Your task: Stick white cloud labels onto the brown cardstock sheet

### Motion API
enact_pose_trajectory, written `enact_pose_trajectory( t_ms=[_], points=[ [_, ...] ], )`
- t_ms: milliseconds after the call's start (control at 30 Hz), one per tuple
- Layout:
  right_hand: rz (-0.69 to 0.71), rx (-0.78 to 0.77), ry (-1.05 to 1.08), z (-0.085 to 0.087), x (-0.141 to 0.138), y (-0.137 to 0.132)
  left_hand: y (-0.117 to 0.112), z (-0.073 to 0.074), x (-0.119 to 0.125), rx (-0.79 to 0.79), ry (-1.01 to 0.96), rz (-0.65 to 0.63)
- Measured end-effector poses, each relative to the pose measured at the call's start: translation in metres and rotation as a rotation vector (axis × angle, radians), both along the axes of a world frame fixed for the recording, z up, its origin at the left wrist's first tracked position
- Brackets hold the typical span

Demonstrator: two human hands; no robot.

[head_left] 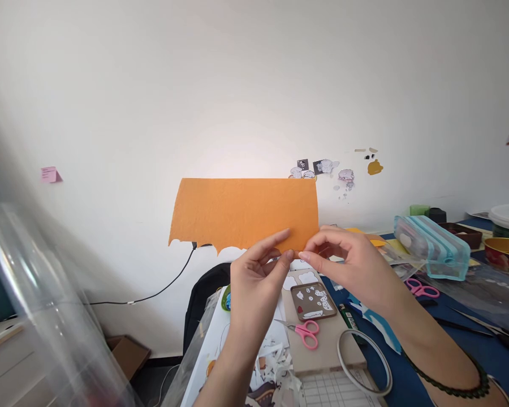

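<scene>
I hold an orange felt sheet [244,212] up in front of the white wall, its lower edge cut in a wavy line. My left hand [258,277] pinches the sheet's bottom edge between thumb and fingers. My right hand [350,263] pinches the same edge just to the right, its fingertips almost touching those of the left. A dark beaded bracelet [449,384] circles my right wrist.
Below my hands lie pink scissors [306,332], a brown card with white cut-outs [313,301], a tape ring [365,359] and paper scraps. More pink scissors [422,290] and a clear blue case [432,246] lie on the blue table [470,339] at right. A clear plastic roll [38,316] leans at left.
</scene>
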State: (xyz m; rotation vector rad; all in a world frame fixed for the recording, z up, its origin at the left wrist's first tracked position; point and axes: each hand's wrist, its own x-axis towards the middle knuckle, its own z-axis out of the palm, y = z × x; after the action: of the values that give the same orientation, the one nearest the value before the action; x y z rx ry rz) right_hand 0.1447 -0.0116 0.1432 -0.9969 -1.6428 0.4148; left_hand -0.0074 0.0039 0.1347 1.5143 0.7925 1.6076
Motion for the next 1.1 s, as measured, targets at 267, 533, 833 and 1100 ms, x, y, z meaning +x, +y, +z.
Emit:
enact_pose_trajectory(
  t_ms=[267,533,833,1100],
  points=[
    [0.051,0.103,-0.028,-0.002,0.002,-0.002,0.001,0.002,-0.006,-0.033,-0.032,-0.061],
    [0.068,0.369,-0.116,-0.008,0.003,0.004,-0.006,0.006,-0.008,-0.041,-0.066,-0.083],
    [0.088,0.464,-0.111,-0.009,0.002,0.003,-0.014,0.008,-0.006,-0.044,-0.089,-0.044],
    [0.072,0.465,-0.098,-0.009,0.000,0.005,-0.011,0.007,-0.008,-0.043,-0.097,-0.089]
  ],
)
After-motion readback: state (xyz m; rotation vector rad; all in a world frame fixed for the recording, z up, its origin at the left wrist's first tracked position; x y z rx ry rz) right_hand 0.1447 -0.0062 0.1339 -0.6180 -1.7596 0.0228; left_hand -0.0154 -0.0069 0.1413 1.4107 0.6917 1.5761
